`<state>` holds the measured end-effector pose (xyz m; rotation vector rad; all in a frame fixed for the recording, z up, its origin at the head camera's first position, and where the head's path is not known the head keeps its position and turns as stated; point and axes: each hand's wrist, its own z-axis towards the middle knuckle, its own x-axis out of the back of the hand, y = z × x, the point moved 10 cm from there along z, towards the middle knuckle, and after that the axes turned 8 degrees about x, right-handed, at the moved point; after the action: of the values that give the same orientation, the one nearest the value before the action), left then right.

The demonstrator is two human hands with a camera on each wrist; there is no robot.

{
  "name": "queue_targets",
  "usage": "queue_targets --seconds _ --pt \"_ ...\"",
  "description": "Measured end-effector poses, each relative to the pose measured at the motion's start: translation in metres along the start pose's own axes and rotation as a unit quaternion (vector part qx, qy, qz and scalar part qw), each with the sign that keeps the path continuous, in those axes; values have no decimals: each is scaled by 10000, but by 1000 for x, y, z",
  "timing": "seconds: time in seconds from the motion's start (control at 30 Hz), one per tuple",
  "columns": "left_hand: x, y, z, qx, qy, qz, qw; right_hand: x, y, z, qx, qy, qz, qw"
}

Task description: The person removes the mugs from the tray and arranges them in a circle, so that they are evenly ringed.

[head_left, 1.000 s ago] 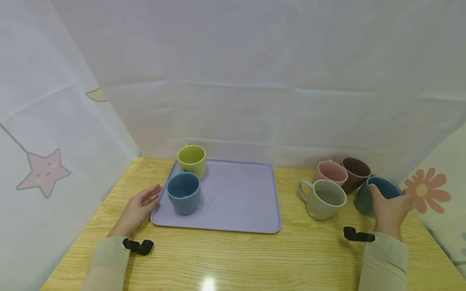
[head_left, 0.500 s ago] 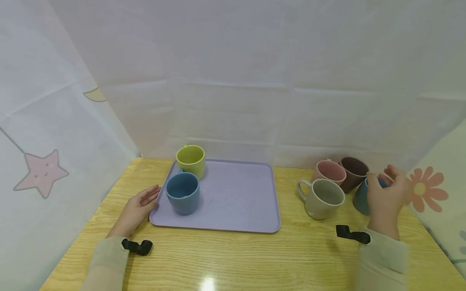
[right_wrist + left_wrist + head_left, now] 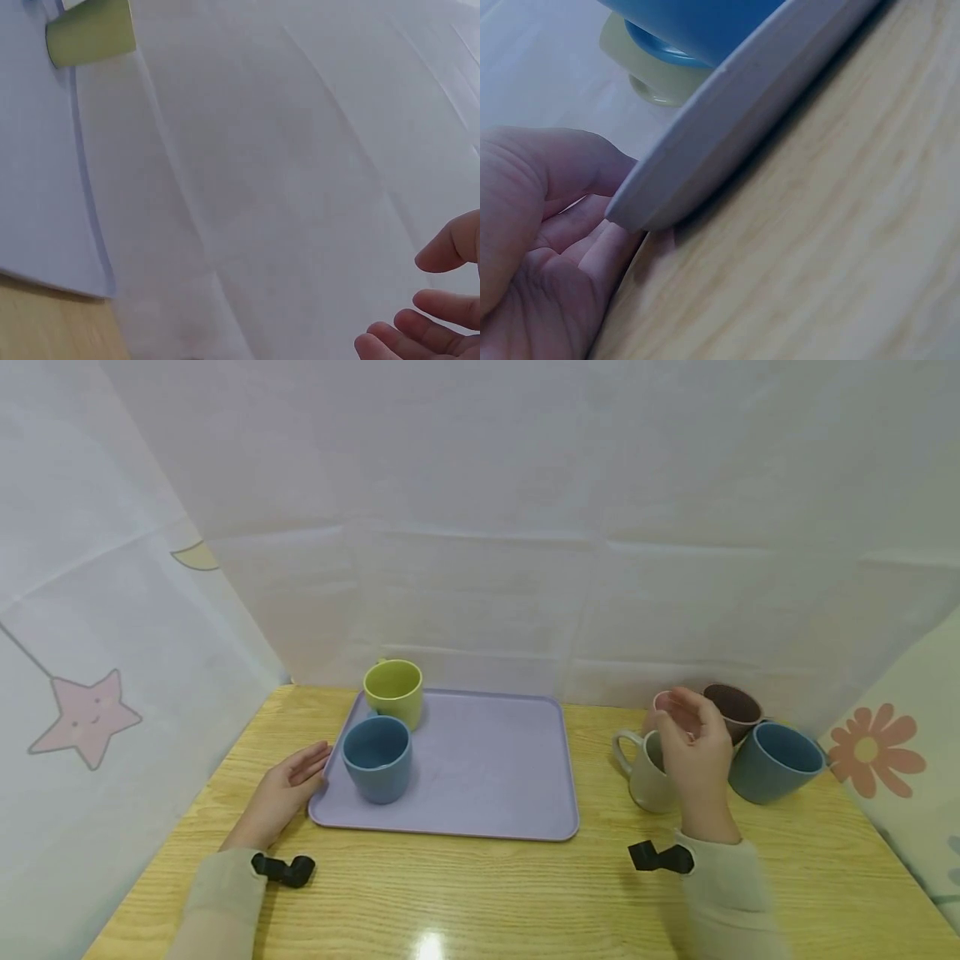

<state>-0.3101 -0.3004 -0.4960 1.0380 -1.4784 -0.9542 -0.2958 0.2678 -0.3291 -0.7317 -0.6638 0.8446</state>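
Note:
My left hand (image 3: 279, 795) lies on the table at the left edge of the lilac tray (image 3: 487, 777), fingers fairly straight. In the left wrist view its fingertips meet the tray's rim (image 3: 705, 142). A blue mug (image 3: 378, 781) and a yellow-green mug (image 3: 397, 702) stand upright on the tray's left side. Over the off-white mug (image 3: 647, 785) is my right hand (image 3: 697, 752), raised, fingers loosely bent and holding nothing. It partly covers that mug and the pink mug (image 3: 658, 703) behind. The right wrist view shows the thumb and fingers (image 3: 442, 304) spread apart.
To the right of my right hand stands a second blue mug (image 3: 772, 768), with a dark brown mug (image 3: 735, 710) behind it. The wooden table (image 3: 480, 893) runs along the front. White cloth (image 3: 480, 568) hangs behind and at both sides.
My right hand has let go of the right-hand blue mug, risen and moved left to above the off-white mug. That blue mug stays on the table. My left hand has not moved.

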Motion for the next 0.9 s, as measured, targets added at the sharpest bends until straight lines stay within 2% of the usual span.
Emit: queue_targets --seconds 0.13,0.37,0.5,0.57,0.73,0.9 --pt "1 0 0 -9 5 0 10000 -32 0 -12 -179 -560 599 9965" --pt "1 0 0 -82 7 36 10000 -81 -2 -35 -227 -1421 1244 9817" --pt "-1 -2 -1 -54 -5 66 10000 -107 -6 -55 45 -1932 1580 9683" --pt "-2 -2 -2 -33 -17 66 10000 -119 -11 -65 306 -2173 1672 9612" --pt "-1 0 -2 -70 -4 112 9999 -149 -24 -90 768 -2683 1744 9443" --pt "0 2 -1 -143 34 125 9998 -184 -32 -111 622 -3186 1709 9303"
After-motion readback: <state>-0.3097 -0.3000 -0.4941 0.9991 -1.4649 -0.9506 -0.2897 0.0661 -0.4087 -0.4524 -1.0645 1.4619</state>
